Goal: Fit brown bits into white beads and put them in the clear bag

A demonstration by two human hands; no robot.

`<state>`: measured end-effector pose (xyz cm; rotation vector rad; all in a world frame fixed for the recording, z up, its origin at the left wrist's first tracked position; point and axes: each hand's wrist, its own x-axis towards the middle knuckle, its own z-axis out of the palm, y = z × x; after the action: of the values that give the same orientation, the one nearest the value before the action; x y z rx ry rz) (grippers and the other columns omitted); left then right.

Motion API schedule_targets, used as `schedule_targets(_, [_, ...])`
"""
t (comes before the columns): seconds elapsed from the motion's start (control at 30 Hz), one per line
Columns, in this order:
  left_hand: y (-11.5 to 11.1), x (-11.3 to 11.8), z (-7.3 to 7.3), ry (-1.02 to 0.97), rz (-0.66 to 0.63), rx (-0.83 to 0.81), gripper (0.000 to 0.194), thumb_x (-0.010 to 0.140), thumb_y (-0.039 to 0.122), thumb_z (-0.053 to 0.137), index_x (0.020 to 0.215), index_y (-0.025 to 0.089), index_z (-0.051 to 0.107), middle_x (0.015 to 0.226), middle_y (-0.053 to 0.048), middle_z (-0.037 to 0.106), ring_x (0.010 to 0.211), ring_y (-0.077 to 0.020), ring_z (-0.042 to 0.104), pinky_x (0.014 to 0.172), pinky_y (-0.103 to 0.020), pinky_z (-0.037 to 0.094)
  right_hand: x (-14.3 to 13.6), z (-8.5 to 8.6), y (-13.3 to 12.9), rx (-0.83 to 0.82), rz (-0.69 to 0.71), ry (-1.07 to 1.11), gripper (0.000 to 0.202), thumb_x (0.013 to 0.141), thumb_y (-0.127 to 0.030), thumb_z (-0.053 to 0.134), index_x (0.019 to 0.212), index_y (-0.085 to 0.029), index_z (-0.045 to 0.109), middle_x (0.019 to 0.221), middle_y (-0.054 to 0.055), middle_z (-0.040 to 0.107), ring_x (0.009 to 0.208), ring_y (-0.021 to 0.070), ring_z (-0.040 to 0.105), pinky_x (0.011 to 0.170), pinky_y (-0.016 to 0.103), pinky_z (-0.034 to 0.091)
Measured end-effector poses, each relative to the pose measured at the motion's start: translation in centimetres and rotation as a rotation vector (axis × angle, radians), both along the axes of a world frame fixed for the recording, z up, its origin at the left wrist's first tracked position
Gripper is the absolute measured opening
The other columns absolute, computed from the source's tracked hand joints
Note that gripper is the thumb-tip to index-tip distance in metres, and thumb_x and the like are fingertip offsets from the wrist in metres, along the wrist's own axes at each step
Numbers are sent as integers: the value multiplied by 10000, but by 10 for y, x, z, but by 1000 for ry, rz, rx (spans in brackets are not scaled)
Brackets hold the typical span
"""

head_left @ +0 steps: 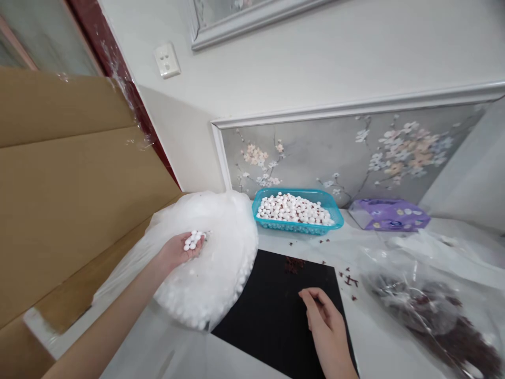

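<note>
My left hand (182,249), palm up, cups several small white foam balls (193,240) above a large clear plastic bag (221,221) full of the same balls. Its fingers curl around the balls. Over a black board (260,316), my right hand (324,321) has its fingers bent in, thumb and forefinger close together. Whatever that pinch holds, if anything, is too small to make out. A small heap of dark red bits (294,264) lies on the board's far edge.
Behind the board, a teal basket (337,217) holds white balls with dark red bits. A purple tissue pack (389,215) lies right of it. Clear bags of dark red pieces (445,326) are at far right. A cardboard box (71,210) stands left; the wall is behind.
</note>
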<state>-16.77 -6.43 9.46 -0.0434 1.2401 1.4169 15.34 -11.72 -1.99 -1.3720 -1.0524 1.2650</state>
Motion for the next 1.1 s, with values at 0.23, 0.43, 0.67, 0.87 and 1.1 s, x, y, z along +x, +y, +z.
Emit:
schedule_targets(0.23, [-2,9,13,-10,45,33,186,843,77,373,947,96,527,779,-101,609,627,-174,635,506,-269,572,0,1,0,23,-3,-7,365,728,-558,545,730,-193,536,566,-43,352,497,102,319,448,218,287])
schedule_targets(0.43, [2,12,17,8,89,52,223,849,75,351,994,95,519,758,-93,606,597,-173,635,475,-277,565,0,1,-1,53,-9,6,349,734,-536,547,723,-187,539,556,-47,333,494,99,312,437,214,276])
schedule_targets(0.67, [7,29,23,-21,39,88,232,869,108,348,1020,69,520,822,-128,609,658,-171,635,522,-254,576,-1,2,0,62,-10,0,319,749,-504,542,704,-190,519,566,-47,347,495,96,312,431,209,275])
schedule_targets(0.87, [19,60,31,-45,-79,121,234,879,127,348,1024,78,526,796,-118,606,612,-155,619,488,-234,565,-3,2,2,93,-18,29,288,775,-457,535,688,-183,517,581,-48,340,493,88,304,416,202,267])
schedule_targets(1.1, [31,68,31,-46,-44,153,203,868,98,362,965,102,541,820,-109,595,613,-143,615,484,-232,564,-3,6,2,93,-26,30,298,772,-472,537,686,-188,513,561,-55,323,489,92,296,428,208,270])
